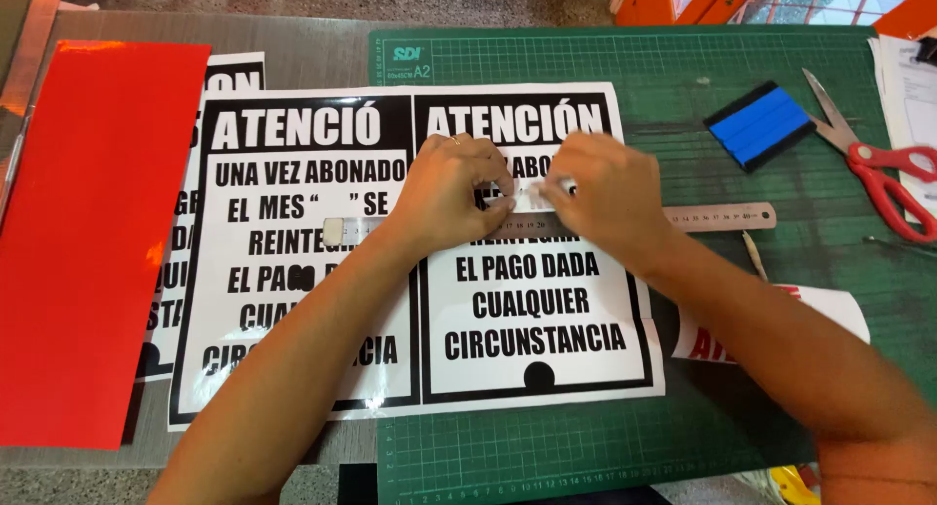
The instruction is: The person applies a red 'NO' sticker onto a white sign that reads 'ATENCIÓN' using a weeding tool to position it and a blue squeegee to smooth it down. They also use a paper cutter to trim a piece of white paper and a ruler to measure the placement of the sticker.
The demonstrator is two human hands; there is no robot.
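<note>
Laid flat across the middle of the frame: a white sheet of printed notices (410,300) with bold black lettering, half on the green cutting mat (605,437), half on the grey table (293,51), presumably so the mat backs the part being worked. Stretched across the sheet, a steel ruler (717,217), its free end reaching right of centre, its middle hidden under both hands, apparently pinned there as a straight guide. At centre, left hand (451,188) pressed down, fingers curled close together, tips on a small white strip (527,198) beside the ruler. Just right of it, right hand (600,193), fingers likewise bent and nearly closed, tips pinching or pressing the same strip; whether gripped or merely held flat, cannot tell. Small pale block (335,231) resting on the sheet left of centre. Set aside but within reach in the upper right: a blue felt-edged squeegee (759,126) and red-handled scissors (878,163). Along the left edge, a red vinyl sheet (88,232), well apart from the hands.
</note>
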